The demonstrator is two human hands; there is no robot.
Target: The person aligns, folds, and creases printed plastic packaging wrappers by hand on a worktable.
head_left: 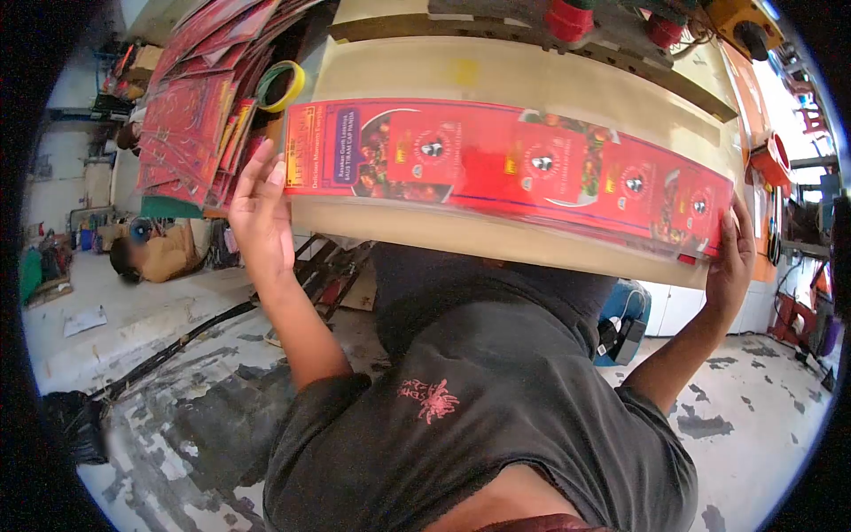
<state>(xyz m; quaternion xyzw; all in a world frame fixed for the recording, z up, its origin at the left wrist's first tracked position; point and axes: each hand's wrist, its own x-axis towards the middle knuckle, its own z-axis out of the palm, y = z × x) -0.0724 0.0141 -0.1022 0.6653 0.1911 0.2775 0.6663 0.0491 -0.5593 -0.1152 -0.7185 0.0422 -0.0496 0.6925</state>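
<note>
A long red printed plastic sheet (496, 164) with food pictures and lettering stretches across a cream-coloured work surface (408, 71). My left hand (263, 217) grips its left end, fingers at the edge. At the opposite end, my right hand (732, 253) holds the lower right corner, with part of the fingers hidden. The sheet's lower edge looks glossy and clear. Close to my left hand lies a pile of similar red printed sheets (186, 124). A yellow-rimmed tape roll (297, 87) stands between that pile and the sheet.
A metal bar (425, 28) crosses the far side of the surface, with red knobs (567, 19) beyond it. A yellow box (745, 27) sits at top right, above a red container (769, 160). A person (168, 253) sits on the left. Below is a blue stool (634, 306).
</note>
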